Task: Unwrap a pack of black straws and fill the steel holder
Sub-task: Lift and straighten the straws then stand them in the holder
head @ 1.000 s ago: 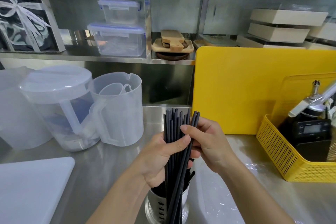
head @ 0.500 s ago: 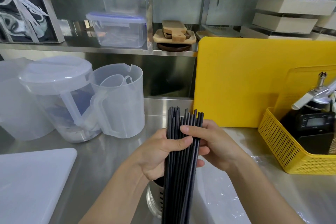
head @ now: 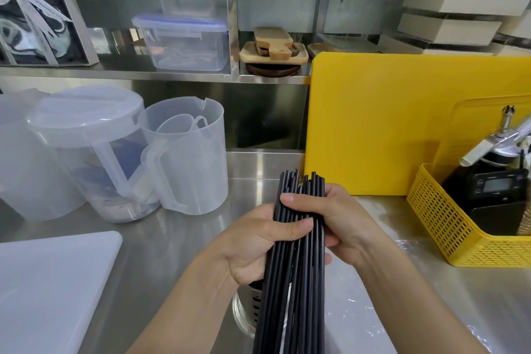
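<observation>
**Both hands gathering the straws above the holder**

From the head camera, the left hand [head: 258, 241] and right hand [head: 342, 221] are each closing their grip around the bundle of black straws [head: 298, 267]. The bundle is standing nearly upright over the steel holder [head: 247, 310], which is sitting on the tabletop [head: 172, 253] beneath the left hand.
</observation>
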Motion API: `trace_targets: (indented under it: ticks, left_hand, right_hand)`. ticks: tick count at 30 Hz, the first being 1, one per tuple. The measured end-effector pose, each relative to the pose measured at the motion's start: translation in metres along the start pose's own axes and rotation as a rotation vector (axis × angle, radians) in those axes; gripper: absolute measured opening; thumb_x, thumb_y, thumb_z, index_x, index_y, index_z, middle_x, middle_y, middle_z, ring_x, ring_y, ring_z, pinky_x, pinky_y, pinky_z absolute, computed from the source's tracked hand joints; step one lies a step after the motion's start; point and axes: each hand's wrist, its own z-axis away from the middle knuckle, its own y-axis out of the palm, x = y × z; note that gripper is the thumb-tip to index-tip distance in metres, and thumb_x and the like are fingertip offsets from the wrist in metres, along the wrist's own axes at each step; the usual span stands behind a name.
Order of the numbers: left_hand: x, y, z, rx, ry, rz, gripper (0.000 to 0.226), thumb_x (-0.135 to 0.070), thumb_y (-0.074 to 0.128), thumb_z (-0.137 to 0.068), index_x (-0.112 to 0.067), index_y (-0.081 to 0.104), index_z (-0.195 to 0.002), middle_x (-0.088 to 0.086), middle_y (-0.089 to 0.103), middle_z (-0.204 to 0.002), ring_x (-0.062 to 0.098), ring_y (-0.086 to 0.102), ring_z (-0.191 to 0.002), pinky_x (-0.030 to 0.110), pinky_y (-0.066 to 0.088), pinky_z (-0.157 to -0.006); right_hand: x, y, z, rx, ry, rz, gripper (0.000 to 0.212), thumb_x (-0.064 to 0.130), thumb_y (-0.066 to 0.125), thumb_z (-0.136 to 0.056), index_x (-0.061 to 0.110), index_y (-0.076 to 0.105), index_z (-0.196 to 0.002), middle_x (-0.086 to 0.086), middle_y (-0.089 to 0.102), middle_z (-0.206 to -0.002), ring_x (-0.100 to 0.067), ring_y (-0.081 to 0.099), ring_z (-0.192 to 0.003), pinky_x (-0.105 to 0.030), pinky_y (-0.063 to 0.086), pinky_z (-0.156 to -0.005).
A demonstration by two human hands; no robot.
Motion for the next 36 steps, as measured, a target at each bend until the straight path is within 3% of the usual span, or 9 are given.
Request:
trace_targets:
  ticks: [2, 7, 13, 15, 20, 24, 28, 32, 36]
  left_hand:
    - [0.001, 0.001, 0.001, -0.009, 0.012, 0.031, 0.029, -0.013, 0.062, -0.078, 0.001, 0.063, -0.103, 0.018, 0.070, -0.083, 0.031, 0.070, -0.075, 0.039, 0.060, -0.066]
    - [0.005, 0.001, -0.001, -0.041, 0.061, 0.077, 0.036, -0.011, 0.056, -0.083, 0.002, 0.058, -0.117, 0.025, 0.066, -0.103, 0.040, 0.064, -0.098, 0.060, 0.044, -0.095]
    - [0.009, -0.004, -0.007, -0.067, -0.009, 0.096, 0.036, -0.012, 0.059, -0.081, -0.004, 0.059, -0.116, 0.016, 0.067, -0.093, 0.032, 0.068, -0.086, 0.065, 0.034, -0.102]
    - [0.009, -0.003, -0.007, -0.050, -0.020, 0.086, 0.034, -0.012, 0.059, -0.081, -0.004, 0.060, -0.114, 0.013, 0.069, -0.087, 0.029, 0.069, -0.082, 0.063, 0.036, -0.101]
    - [0.009, -0.002, -0.005, 0.032, -0.005, 0.133, 0.038, -0.002, 0.053, -0.083, -0.005, 0.059, -0.120, 0.019, 0.065, -0.115, 0.031, 0.063, -0.109, 0.051, 0.052, -0.089]
    - [0.010, 0.000, -0.008, -0.021, -0.047, 0.097, 0.032, -0.002, 0.062, -0.077, -0.009, 0.066, -0.108, 0.016, 0.068, -0.103, 0.028, 0.069, -0.095, 0.046, 0.054, -0.087]
    - [0.010, 0.004, -0.010, -0.049, -0.072, 0.054, 0.029, -0.005, 0.067, -0.075, -0.008, 0.067, -0.104, 0.014, 0.069, -0.090, 0.023, 0.070, -0.079, 0.044, 0.053, -0.087]
    - [0.011, 0.008, -0.011, -0.065, -0.037, 0.089, 0.040, -0.010, 0.067, -0.068, 0.001, 0.064, -0.107, 0.017, 0.068, -0.092, 0.028, 0.068, -0.084, 0.043, 0.053, -0.089]
    - [0.010, 0.007, -0.007, -0.059, -0.009, 0.083, 0.041, -0.017, 0.062, -0.078, 0.005, 0.058, -0.112, 0.019, 0.067, -0.094, 0.028, 0.067, -0.086, 0.041, 0.055, -0.084]
  right_hand:
    - [0.001, 0.000, 0.001, -0.008, -0.022, -0.024, 0.018, 0.002, 0.066, -0.078, 0.007, 0.056, -0.064, 0.000, 0.059, -0.047, -0.009, 0.056, -0.037, -0.015, 0.040, -0.033]
    - [0.003, -0.002, 0.003, -0.001, -0.028, -0.013, 0.016, 0.000, 0.060, -0.084, 0.004, 0.059, -0.068, -0.001, 0.060, -0.045, -0.008, 0.053, -0.031, -0.013, 0.036, -0.029]
    - [0.001, -0.004, -0.001, -0.016, -0.051, 0.053, 0.017, 0.000, 0.066, -0.079, 0.010, 0.064, -0.066, 0.000, 0.067, -0.055, -0.010, 0.062, -0.045, -0.016, 0.043, -0.037]
    - [0.000, -0.004, -0.001, -0.003, -0.049, 0.071, 0.016, 0.001, 0.069, -0.076, 0.013, 0.065, -0.065, 0.001, 0.067, -0.056, -0.012, 0.063, -0.051, -0.018, 0.047, -0.042]
    - [0.000, -0.006, 0.001, 0.032, -0.003, 0.185, 0.012, 0.005, 0.070, -0.077, 0.013, 0.065, -0.068, 0.003, 0.066, -0.056, -0.010, 0.063, -0.052, -0.018, 0.047, -0.044]
    - [-0.004, -0.007, 0.002, 0.026, -0.001, 0.125, 0.005, 0.005, 0.071, -0.074, 0.005, 0.066, -0.075, -0.001, 0.067, -0.059, -0.012, 0.063, -0.052, -0.017, 0.045, -0.041]
    - [-0.003, -0.006, 0.004, 0.037, -0.003, 0.111, 0.035, 0.014, 0.074, -0.061, -0.005, 0.065, -0.089, -0.005, 0.067, -0.062, -0.012, 0.064, -0.051, -0.016, 0.045, -0.040]
    - [-0.002, -0.007, 0.002, -0.008, 0.026, 0.078, 0.005, 0.001, 0.068, -0.077, -0.001, 0.064, -0.080, -0.003, 0.063, -0.054, -0.011, 0.061, -0.043, -0.015, 0.043, -0.037]
    - [-0.004, -0.011, 0.002, -0.020, 0.031, 0.103, 0.027, 0.004, 0.065, -0.081, 0.014, 0.063, -0.055, 0.002, 0.059, -0.045, -0.010, 0.055, -0.038, -0.019, 0.035, -0.038]
